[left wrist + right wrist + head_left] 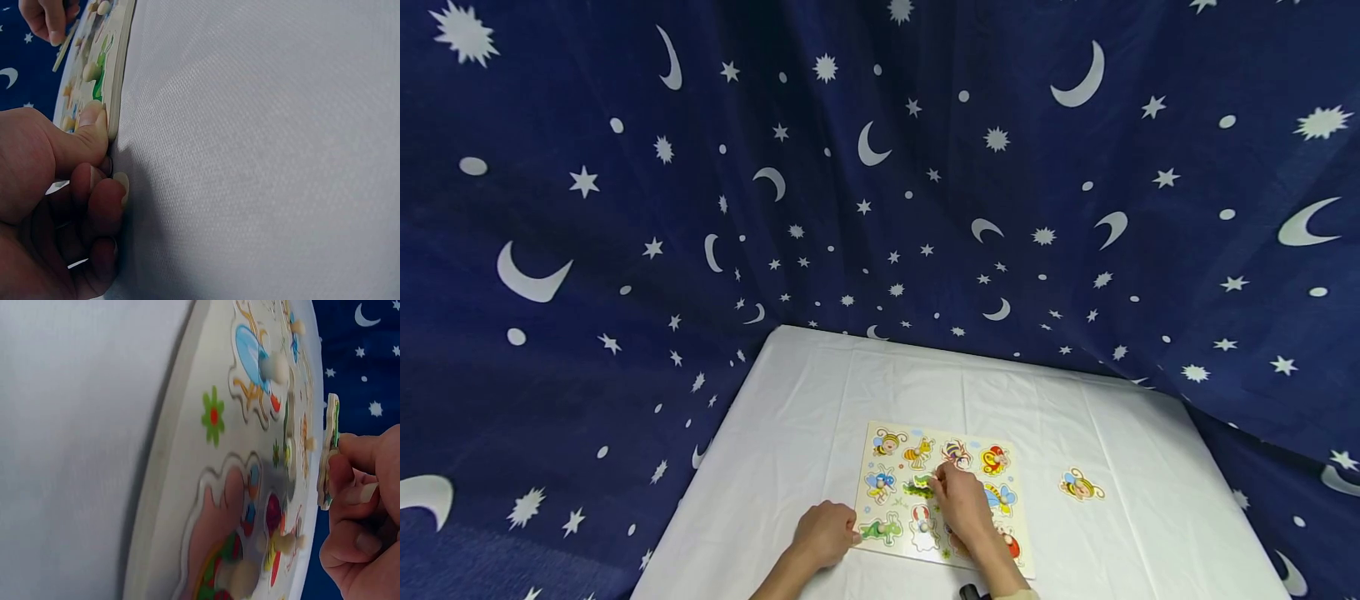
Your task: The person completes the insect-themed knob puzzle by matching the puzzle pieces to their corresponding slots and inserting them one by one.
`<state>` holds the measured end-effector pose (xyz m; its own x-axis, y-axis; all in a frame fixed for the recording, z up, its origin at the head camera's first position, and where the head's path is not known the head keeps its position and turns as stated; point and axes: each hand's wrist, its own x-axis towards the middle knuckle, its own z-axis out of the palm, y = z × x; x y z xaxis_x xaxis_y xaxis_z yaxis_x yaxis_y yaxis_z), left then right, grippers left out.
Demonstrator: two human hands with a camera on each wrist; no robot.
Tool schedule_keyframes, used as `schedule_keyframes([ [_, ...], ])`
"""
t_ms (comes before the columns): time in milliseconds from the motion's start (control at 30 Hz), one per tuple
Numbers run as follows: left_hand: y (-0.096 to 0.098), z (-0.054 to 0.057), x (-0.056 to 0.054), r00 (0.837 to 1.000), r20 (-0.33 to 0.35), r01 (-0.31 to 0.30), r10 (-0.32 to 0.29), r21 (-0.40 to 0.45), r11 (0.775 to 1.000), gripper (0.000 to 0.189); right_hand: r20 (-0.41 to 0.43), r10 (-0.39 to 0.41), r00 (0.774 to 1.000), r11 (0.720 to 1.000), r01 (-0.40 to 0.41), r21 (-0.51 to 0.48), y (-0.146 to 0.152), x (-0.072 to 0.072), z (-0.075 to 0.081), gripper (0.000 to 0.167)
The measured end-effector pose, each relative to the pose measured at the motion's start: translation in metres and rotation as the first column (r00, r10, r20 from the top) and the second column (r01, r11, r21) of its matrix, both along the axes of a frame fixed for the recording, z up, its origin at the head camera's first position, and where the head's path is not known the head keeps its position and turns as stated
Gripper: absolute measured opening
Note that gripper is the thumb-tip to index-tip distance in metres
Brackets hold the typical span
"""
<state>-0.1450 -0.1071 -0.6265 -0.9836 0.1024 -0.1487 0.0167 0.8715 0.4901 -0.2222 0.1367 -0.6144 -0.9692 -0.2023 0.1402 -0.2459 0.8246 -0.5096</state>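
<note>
A wooden knob puzzle board [1022, 563] with colourful insect pieces lies on the white cloth. My left hand [826, 533] grips its near left corner; in the left wrist view the thumb [94, 122] presses on top, beside a green insect piece [882, 529]. Over the middle of the board, my right hand [961, 502] pinches a green caterpillar puzzle piece [922, 481]. That piece [329, 450] is raised clear of the board and seen edge-on in the right wrist view; its knob is hidden by the fingers. The right hand and forearm cover some of the board's pieces.
A loose bee piece [1081, 484] lies on the cloth right of the board. A black object [970, 592] shows at the bottom edge by the right forearm. Dark blue curtains [880, 250] with moons and stars surround the white-covered table [790, 400].
</note>
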Motion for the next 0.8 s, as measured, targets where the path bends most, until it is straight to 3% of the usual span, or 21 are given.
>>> schedule_keyframes([
  [400, 0.000, 0.001, 0.000, 1.000, -0.017, 0.011, -0.011, -0.002, 1.000, 0.041, -0.001, 0.038, 0.999, 0.998, -0.038, 0.056, -0.017, 0.006, -0.008, 0.013],
  [800, 0.000, -0.001, -0.001, 1.000, -0.009, 0.009, -0.009, -0.002, 1.000, 0.041, -0.011, 0.006, 1.000, 0.995, -0.005, 0.100, -0.021, 0.005, -0.017, 0.017],
])
